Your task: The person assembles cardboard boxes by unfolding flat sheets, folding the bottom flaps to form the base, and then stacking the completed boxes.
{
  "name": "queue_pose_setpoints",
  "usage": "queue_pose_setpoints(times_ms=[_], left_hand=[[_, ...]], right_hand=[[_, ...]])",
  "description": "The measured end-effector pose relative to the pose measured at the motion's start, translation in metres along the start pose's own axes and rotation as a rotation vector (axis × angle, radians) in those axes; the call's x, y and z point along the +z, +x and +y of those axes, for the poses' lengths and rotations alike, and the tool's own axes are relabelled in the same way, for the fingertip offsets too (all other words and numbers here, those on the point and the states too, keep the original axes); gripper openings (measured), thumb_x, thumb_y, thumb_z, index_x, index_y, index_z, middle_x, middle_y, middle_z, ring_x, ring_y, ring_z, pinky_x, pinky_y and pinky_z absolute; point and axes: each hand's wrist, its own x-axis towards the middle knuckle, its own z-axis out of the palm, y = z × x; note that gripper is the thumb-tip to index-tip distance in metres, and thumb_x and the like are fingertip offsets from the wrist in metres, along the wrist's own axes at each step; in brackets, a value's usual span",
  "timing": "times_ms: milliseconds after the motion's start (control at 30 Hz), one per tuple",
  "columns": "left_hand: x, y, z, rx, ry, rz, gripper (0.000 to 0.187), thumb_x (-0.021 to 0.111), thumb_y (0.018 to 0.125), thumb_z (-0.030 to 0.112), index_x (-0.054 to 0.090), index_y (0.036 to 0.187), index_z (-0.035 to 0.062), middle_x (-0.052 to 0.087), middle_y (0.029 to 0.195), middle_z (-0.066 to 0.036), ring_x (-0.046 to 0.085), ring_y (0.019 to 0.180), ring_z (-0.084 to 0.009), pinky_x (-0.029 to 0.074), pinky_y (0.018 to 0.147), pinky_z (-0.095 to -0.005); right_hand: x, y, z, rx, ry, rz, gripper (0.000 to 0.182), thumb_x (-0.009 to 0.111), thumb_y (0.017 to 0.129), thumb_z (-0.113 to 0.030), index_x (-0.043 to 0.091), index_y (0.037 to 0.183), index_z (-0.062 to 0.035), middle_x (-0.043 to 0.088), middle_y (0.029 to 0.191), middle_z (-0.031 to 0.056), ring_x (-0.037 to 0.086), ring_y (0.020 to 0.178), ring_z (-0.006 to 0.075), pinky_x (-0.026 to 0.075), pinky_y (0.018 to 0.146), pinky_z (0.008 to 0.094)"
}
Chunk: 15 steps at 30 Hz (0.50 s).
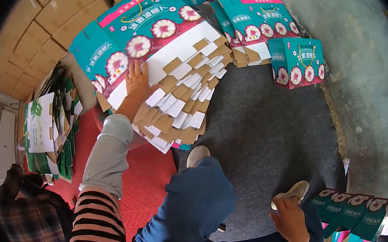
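Note:
My left hand (pixel 137 83) lies with its fingers spread on the top sheet of a tall, fanned stack of flattened gift boxes (pixel 153 34). These are teal and maroon with round white-and-pink pictures and a yellow cord handle. Their white and brown cardboard flaps (pixel 178 93) stick out in staggered layers toward me. My right hand (pixel 292 226) hangs loosely over my right knee, its fingers slightly bent and apart, with nothing visible in it.
A second flat stack (pixel 266 22) and a standing teal box (pixel 297 63) are by the concrete wall. Brown cartons (pixel 32 42) rise at left, above green-and-white folded boxes (pixel 42 126). Assembled teal boxes (pixel 352 215) stand at lower right. Red matting (pixel 150 173) covers the floor at left.

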Motion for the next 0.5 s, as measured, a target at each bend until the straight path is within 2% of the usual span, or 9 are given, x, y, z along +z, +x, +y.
queue_pose_setpoints(times_ms=[100,133,233,333,367,433,467,500], left_hand=[[0.008,0.006,-0.006,0.082,-0.024,0.029,0.090,0.068,0.077,0.049,0.028,0.144,0.0038,0.025,0.148,-0.025,0.024,0.137,-0.0390,0.026,0.110,-0.0482],[0.016,0.006,-0.011,0.143,-0.013,0.184,0.078,0.066,0.080,0.041,0.034,0.139,0.0015,0.038,0.138,-0.026,0.036,0.130,-0.0389,0.034,0.104,-0.0476],[0.020,0.017,-0.029,0.264,0.006,0.234,0.060,0.063,0.081,0.032,0.044,0.130,0.0029,0.053,0.120,-0.021,0.053,0.112,-0.0362,0.047,0.089,-0.0461],[0.009,0.027,-0.031,0.249,0.008,0.270,0.042,0.061,0.081,0.023,0.052,0.118,0.0063,0.061,0.100,-0.013,0.062,0.092,-0.0311,0.053,0.071,-0.0422],[0.004,0.030,-0.030,0.253,-0.003,0.322,0.038,0.060,0.081,0.022,0.053,0.116,0.0075,0.061,0.098,-0.012,0.063,0.088,-0.0304,0.053,0.069,-0.0414],[-0.028,0.032,-0.023,0.270,-0.018,0.421,0.031,0.060,0.081,0.020,0.055,0.111,0.0098,0.063,0.094,-0.010,0.065,0.081,-0.0290,0.054,0.064,-0.0397],[-0.047,0.037,-0.021,0.333,-0.058,0.575,0.025,0.058,0.082,0.018,0.056,0.106,0.0106,0.063,0.092,-0.010,0.065,0.078,-0.0292,0.054,0.064,-0.0402],[-0.083,0.033,-0.014,0.358,-0.076,0.605,0.023,0.056,0.084,0.017,0.056,0.105,0.0110,0.062,0.092,-0.011,0.065,0.077,-0.0293,0.054,0.064,-0.0408]], right_hand=[[-0.001,0.000,-0.004,-0.006,0.028,0.025,0.044,0.073,0.073,-0.017,0.056,0.112,-0.0051,0.059,0.093,0.0107,0.060,0.085,0.0283,0.049,0.071,0.0375],[-0.001,0.000,-0.005,-0.005,0.036,0.018,0.045,0.073,0.073,-0.017,0.056,0.112,-0.0053,0.059,0.093,0.0107,0.060,0.085,0.0285,0.049,0.071,0.0373],[-0.002,0.000,-0.008,-0.008,0.031,0.008,0.045,0.073,0.073,-0.017,0.056,0.113,-0.0058,0.060,0.094,0.0106,0.061,0.084,0.0287,0.049,0.071,0.0369],[0.003,-0.001,-0.006,-0.025,-0.007,0.038,0.044,0.073,0.074,-0.018,0.057,0.113,-0.0066,0.060,0.093,0.0104,0.061,0.084,0.0285,0.049,0.071,0.0368],[0.006,-0.003,-0.004,-0.033,-0.014,0.056,0.043,0.073,0.074,-0.018,0.057,0.113,-0.0068,0.060,0.092,0.0103,0.061,0.084,0.0284,0.049,0.071,0.0369],[0.009,-0.008,-0.001,-0.027,-0.024,0.074,0.043,0.073,0.074,-0.018,0.057,0.112,-0.0072,0.060,0.091,0.0102,0.061,0.084,0.0285,0.049,0.071,0.0370],[0.008,-0.009,0.000,-0.016,-0.026,0.072,0.043,0.073,0.074,-0.019,0.057,0.112,-0.0073,0.060,0.091,0.0101,0.061,0.083,0.0285,0.049,0.071,0.0370],[0.007,-0.011,0.001,-0.007,-0.028,0.069,0.043,0.073,0.074,-0.019,0.057,0.112,-0.0074,0.060,0.090,0.0101,0.061,0.083,0.0285,0.049,0.071,0.0370]])
